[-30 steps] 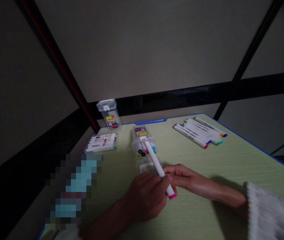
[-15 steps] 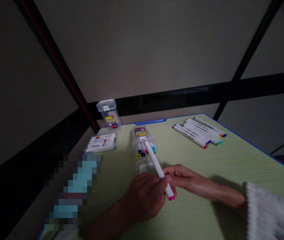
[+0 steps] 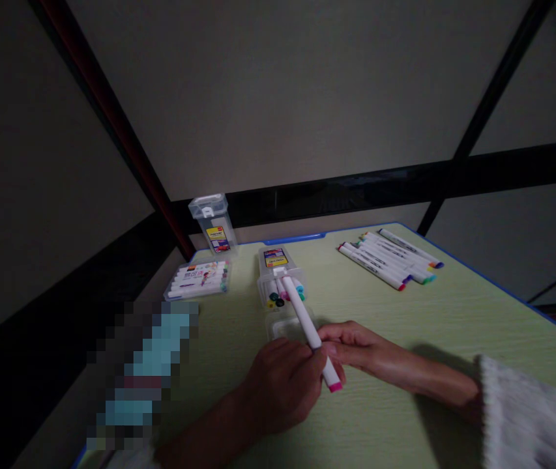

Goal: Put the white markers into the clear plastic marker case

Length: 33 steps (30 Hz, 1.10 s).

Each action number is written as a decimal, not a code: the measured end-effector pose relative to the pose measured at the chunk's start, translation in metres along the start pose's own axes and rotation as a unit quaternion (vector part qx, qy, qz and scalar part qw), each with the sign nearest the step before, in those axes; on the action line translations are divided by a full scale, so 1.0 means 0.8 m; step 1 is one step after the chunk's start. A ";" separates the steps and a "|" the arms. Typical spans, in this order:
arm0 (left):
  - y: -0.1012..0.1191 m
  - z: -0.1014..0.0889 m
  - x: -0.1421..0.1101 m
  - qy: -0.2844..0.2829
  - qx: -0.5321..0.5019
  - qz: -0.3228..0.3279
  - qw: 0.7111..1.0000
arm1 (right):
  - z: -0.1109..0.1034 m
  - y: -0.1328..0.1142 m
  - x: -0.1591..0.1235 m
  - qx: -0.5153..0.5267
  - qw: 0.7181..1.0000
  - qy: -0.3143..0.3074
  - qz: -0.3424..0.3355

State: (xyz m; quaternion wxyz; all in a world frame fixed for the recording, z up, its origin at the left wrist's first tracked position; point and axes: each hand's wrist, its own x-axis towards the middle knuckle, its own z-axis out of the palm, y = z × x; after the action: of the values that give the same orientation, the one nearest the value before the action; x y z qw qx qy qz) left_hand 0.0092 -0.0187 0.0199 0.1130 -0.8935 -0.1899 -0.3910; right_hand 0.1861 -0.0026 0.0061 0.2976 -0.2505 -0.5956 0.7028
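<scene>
A white marker (image 3: 303, 314) with a pink end slants between my two hands, its pink end toward me. My left hand (image 3: 285, 384) is closed around its middle, thumb on top. From the other side, the fingers of my right hand (image 3: 356, 345) pinch the same marker close to my left thumb. Just beyond, a clear plastic marker case (image 3: 264, 286) lies on its side with several markers in it, coloured ends facing me. Its open lid (image 3: 278, 327) rests on the table, partly hidden by my left hand and the marker.
Several loose white markers (image 3: 385, 257) lie at the back right of the pale green table (image 3: 405, 417). A lidded clear case (image 3: 216, 225) stands at the back left. In front of it lies a flat pack of markers (image 3: 202, 279). A pixelated patch covers the left edge.
Almost nothing differs. Both hands keep the marker in the same place, with only a very slight shift of the fingers.
</scene>
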 end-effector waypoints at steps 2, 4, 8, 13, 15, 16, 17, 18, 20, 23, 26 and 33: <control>0.000 0.000 0.001 0.000 0.003 -0.004 1.000 | 0.000 0.002 0.000 0.007 1.000 0.006 -0.001; 0.001 0.002 0.000 0.000 0.005 -0.010 1.000 | 0.000 0.005 0.001 0.017 1.000 0.017 -0.009; 0.000 0.005 -0.004 0.013 -0.016 -0.012 1.000 | 0.001 0.006 0.000 0.025 0.999 0.030 -0.016; 0.000 0.004 -0.003 0.018 -0.012 -0.017 1.000 | 0.002 0.001 0.000 -0.004 1.000 0.026 -0.010; 0.000 0.002 -0.002 0.014 -0.001 -0.026 1.000 | 0.002 0.000 0.000 -0.003 1.000 0.022 -0.009; 0.000 0.002 -0.001 0.010 0.001 -0.032 0.999 | 0.002 -0.001 0.000 0.002 1.000 0.017 -0.010; 0.000 0.001 -0.001 0.006 0.001 -0.036 0.999 | 0.002 -0.001 0.001 0.008 1.000 0.011 -0.010; 0.000 0.001 -0.001 0.004 -0.001 -0.041 0.999 | 0.001 0.000 0.001 0.014 1.000 0.004 -0.011; -0.001 0.001 -0.001 0.002 -0.004 -0.052 0.999 | 0.001 0.000 0.001 0.020 1.000 -0.004 -0.015; -0.001 0.001 -0.003 0.000 -0.001 -0.064 0.998 | 0.002 0.001 0.001 0.018 1.000 0.001 -0.019; -0.001 0.001 -0.003 0.003 0.000 -0.071 0.997 | 0.003 0.000 0.001 0.022 0.999 0.007 -0.026; 0.000 -0.001 -0.001 0.005 0.013 -0.086 0.996 | 0.008 -0.008 0.000 0.046 0.996 0.059 -0.053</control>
State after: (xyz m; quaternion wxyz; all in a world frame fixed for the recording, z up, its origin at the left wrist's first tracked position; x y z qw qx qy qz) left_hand 0.0079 -0.0193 0.0199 0.0919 -0.8704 -0.2705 -0.4010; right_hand 0.1822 -0.0062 0.0136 0.3805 -0.2460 -0.5565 0.6965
